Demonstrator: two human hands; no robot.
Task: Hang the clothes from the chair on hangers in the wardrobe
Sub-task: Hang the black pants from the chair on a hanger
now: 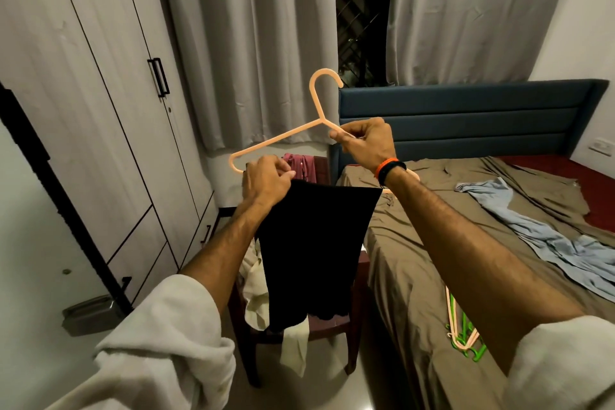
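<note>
Left hand [266,181] fingers pinch black garment [316,253]; right hand [366,143] fingers grip hanger [283,138]

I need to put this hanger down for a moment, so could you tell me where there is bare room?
Free: the brown sheet on the bed between the blue cloth and the bed's near edge. Crowded: the chair under clothes, and the bed corner with spare hangers.
</note>
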